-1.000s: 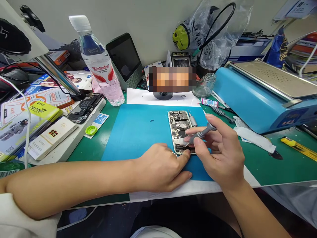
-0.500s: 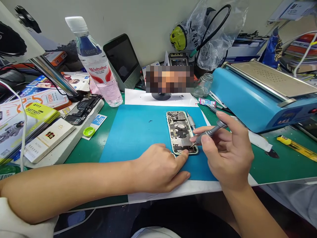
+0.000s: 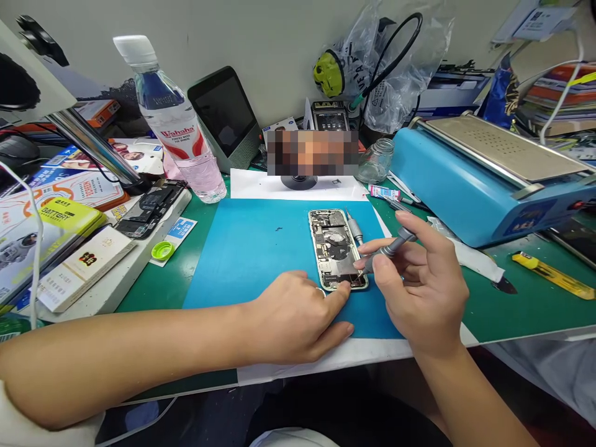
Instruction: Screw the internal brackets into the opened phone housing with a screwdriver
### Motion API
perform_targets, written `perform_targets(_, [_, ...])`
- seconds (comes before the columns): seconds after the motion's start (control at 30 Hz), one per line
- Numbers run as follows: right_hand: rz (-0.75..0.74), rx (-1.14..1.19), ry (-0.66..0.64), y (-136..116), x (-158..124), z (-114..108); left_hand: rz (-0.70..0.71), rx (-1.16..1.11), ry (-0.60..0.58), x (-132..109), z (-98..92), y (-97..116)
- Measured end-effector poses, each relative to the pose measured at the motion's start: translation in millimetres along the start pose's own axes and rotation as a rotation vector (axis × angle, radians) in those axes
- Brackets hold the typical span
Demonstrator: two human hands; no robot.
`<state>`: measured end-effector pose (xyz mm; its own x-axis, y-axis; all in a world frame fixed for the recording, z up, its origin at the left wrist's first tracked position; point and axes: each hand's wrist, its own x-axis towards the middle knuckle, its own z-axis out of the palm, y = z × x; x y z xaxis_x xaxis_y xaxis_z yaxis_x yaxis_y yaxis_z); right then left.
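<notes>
The right hand [image 3: 421, 295] is closed around a grey screwdriver [image 3: 390, 247], which is pinched between thumb and index finger while the other fingers are curled beneath. The wrist is raised off the bench [image 3: 512, 304], and the tool is slanted down to the left, with its tip set on the lower part of an opened phone [image 3: 334, 245]. The left hand [image 3: 298, 316] is rested palm down with nothing grasped, and its forearm is stretched in from the left. Its index fingertip is pressed against the phone's near edge. The phone is laid lengthwise, insides up, on a blue mat [image 3: 256, 248]. A 2nd screwdriver [image 3: 354, 228] is laid just beside the phone's right edge. Farther off, a water bottle [image 3: 174, 124] is stood near the mat's far left corner, and a blue machine [image 3: 479, 180] is set to the right.
</notes>
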<state>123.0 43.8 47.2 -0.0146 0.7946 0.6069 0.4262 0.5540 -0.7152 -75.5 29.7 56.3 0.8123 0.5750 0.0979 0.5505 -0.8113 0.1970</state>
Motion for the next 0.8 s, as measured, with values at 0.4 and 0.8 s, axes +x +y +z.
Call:
perform_targets(0.4, [0.021, -0.014, 0.036, -1.4, 0.3, -0.4, -0.007, -0.026, -0.019, 0.4, 1.0, -1.0])
perform_targets(0.8, [0.064, -0.028, 0.146, -0.4, -0.1, -2.0, -0.014, -0.044, -0.019, 0.3, 2.3, 0.7])
